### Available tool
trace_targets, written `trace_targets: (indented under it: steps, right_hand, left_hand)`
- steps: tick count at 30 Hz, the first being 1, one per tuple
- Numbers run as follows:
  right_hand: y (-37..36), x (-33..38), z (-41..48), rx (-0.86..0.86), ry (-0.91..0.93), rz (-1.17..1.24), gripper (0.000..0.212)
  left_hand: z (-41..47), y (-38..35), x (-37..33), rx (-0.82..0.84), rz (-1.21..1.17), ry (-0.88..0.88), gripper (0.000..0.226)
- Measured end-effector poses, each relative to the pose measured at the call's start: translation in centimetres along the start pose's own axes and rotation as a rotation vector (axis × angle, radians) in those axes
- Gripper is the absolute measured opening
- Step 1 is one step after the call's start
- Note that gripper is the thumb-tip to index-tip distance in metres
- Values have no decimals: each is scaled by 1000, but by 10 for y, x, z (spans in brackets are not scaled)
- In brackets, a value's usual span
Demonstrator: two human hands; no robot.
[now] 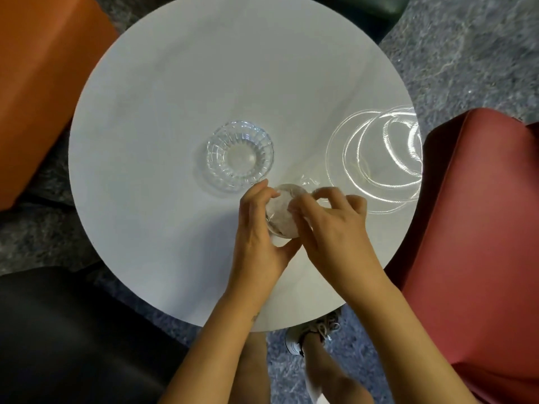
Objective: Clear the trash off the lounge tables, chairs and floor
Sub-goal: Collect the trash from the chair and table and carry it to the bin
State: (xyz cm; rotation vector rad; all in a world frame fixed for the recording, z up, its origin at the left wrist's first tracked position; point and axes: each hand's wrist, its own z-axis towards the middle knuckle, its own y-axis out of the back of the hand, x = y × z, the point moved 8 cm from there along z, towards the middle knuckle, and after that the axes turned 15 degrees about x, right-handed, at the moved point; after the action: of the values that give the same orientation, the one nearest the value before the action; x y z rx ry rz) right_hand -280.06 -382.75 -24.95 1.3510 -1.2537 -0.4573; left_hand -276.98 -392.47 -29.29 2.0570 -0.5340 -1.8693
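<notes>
White round lounge table [175, 83], matte top, fills the middle of the view. Grey mottled carpet [472, 53] beneath. Four upholstered seats ring the table, pulled close to its edge as lounge seating would be: orange seat [43, 83] far left, black seat [73, 330] near left, red seat [481, 228] right, dark green seat [367, 10] far. Bright ring-shaped reflections [379, 158] lie on the right of the tabletop, likely from a lamp overhead. Cut-glass dish [240, 156], clear, upright near the table's centre; probably table furniture and not trash. Pale laced shoe [309, 333] on the carpet near the table's near edge. Left hand [259, 228] curls round a crumpled whitish wad [284, 214] from the left; right hand [332, 225] pinches its right side with bent fingertips. The wad sits just near and right of the dish, apparently being gathered compact for carrying off; its material cannot be told. No brand, label or legible writing anywhere.
</notes>
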Motion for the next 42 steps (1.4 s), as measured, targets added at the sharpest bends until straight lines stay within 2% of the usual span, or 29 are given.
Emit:
trace_targets:
  steps: [2, 6, 9, 12, 16, 17, 20, 23, 25, 27, 29, 31, 35, 40, 42]
  right_hand:
    - [-3, -2, 0, -23, -40, -66, 37]
    - [-1, -1, 1, -82, 67, 236, 33]
    - [4, -6, 1, -165, 3, 376, 36]
    - [6, -13, -3, -187, -132, 221, 34]
    - [6, -2, -6, -160, -92, 6, 5]
    - [5, -2, -6, -138, -99, -12, 6]
    - [-11, -5, -2, 62, -143, -9, 35]
    - [-29, -2, 9, 298, -149, -96, 69]
    - [-33, 0, 16, 358, -126, -170, 77]
    - [-27, 3, 18, 344, -118, -172, 68]
    - [-9, 7, 9, 160, -85, -103, 42]
    - [4, 5, -6, -35, -65, -68, 26]
    - [-12, 4, -12, 69, -119, -94, 35]
    - [-32, 1, 9, 230, -209, -149, 56]
    - [-39, -3, 17, 298, -219, -180, 64]
  left_hand:
    - [-2, -1, -3, -1, 78, -11, 72]
    - [-7, 4, -3, -42, 215, 52, 48]
    - [-9, 4, 0, -7, 228, 104, 42]
    - [-8, 4, 2, 44, 246, 130, 40]
    - [-7, 4, 2, 52, 233, 144, 47]
    - [-7, 5, 2, 33, 219, 144, 53]
    - [-8, 9, -2, -13, 193, 117, 64]
    - [-9, 5, -1, 48, 250, 116, 50]
    - [-9, 4, 2, 93, 320, 143, 43]
    - [-8, 4, 2, 126, 399, 142, 40]
    - [-6, 5, 1, 145, 462, 141, 33]
    - [-3, 5, 1, 171, 479, 169, 29]
    - [-2, -2, 4, 200, 404, 202, 30]
    - [-9, 3, 8, 41, 1, 169, 72]
    - [-6, -2, 18, 85, -145, 255, 84]
